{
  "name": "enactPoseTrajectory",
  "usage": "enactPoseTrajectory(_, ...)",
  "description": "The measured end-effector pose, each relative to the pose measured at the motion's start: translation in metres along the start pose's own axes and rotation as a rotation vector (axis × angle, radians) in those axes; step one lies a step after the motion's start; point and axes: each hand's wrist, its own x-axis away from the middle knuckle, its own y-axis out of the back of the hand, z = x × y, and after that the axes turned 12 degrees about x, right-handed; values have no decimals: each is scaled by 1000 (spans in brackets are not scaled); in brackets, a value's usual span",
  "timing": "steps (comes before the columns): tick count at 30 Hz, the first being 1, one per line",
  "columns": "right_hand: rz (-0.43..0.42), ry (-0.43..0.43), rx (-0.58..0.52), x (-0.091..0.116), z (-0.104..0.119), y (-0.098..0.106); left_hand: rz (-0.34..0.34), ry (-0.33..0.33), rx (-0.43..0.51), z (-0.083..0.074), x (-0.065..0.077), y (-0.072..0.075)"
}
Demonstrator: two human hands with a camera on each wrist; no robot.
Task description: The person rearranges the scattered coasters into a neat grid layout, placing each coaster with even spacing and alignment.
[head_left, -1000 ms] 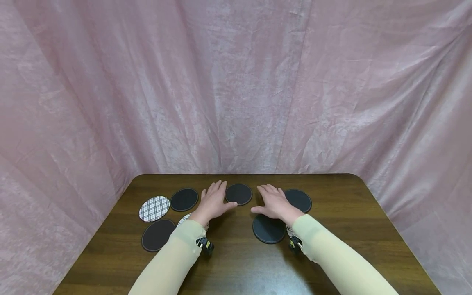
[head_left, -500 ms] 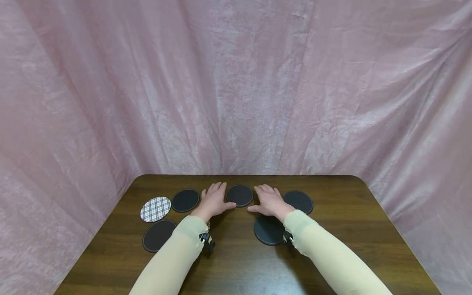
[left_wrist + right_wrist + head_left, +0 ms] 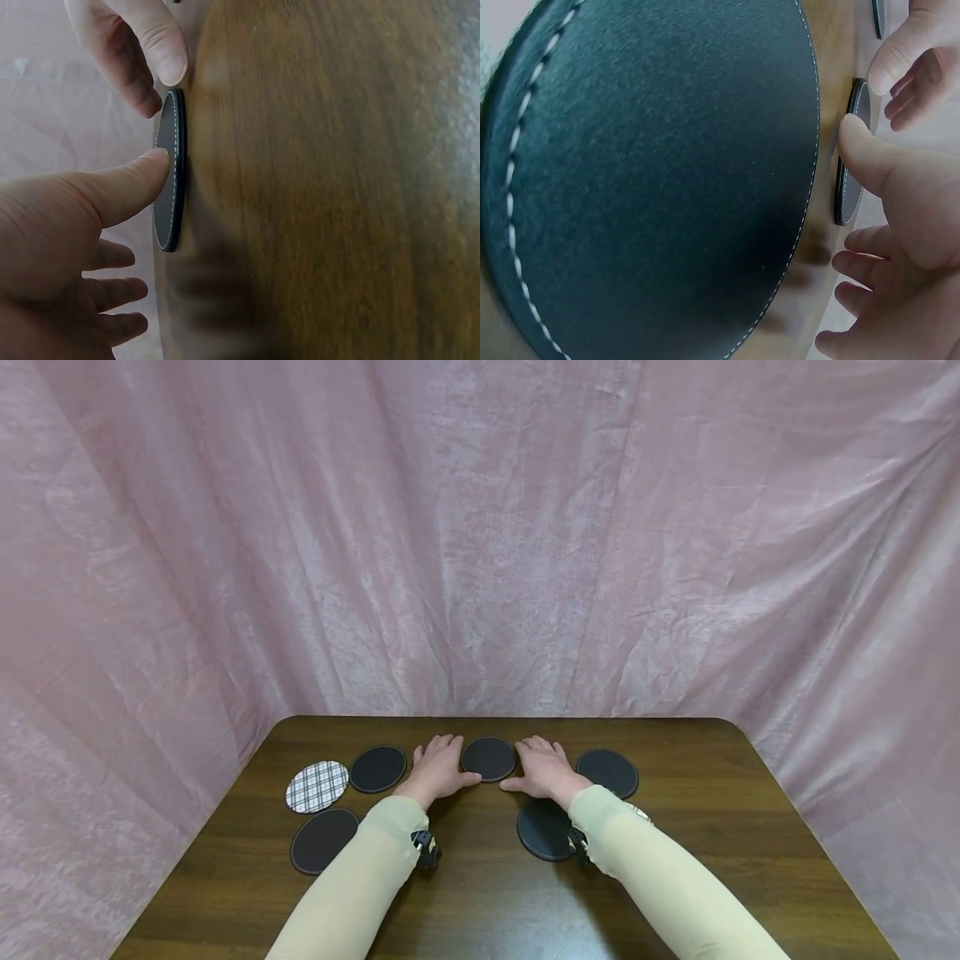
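A round black coaster with pale edge stitching lies flat near the far edge of the table, between my two hands. My left hand is at its left side, fingers extended, the thumb tip close by its near rim. On the other side is my right hand, fingertips at the right rim and thumb pointing inward. In the left wrist view, the left thumb overlaps the coaster's stitched edge. Below the right palm, a larger-looking black coaster fills much of the right wrist view.
At the left lie a white checked coaster and two black ones, a far coaster and a near coaster. Another black coaster lies right of my right hand. A checked coaster is mostly hidden beneath the right sleeve. A pink curtain hangs behind.
My right hand has moved left, up to the middle coaster's right side. My left hand has shifted only slightly and stays at the left side. The coasters lie as before.
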Motion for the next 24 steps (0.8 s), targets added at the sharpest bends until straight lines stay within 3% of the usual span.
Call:
enactPoseTrajectory(7,-8,16,-8,-2,1,-2,9,14,8,7,-9,-8)
enactPoseTrajectory(12,-14,26,-7,-4,2,-3,-3,-18,-19,11,-14,-12)
enactPoseTrajectory(19,-39,15,-21,-6,2,-5,3,-18,-35,-5,-1,-1)
enactPoseTrajectory(24,-65,6,-39,-8,3,-5,-4,-6,-47,-7,-1,-3)
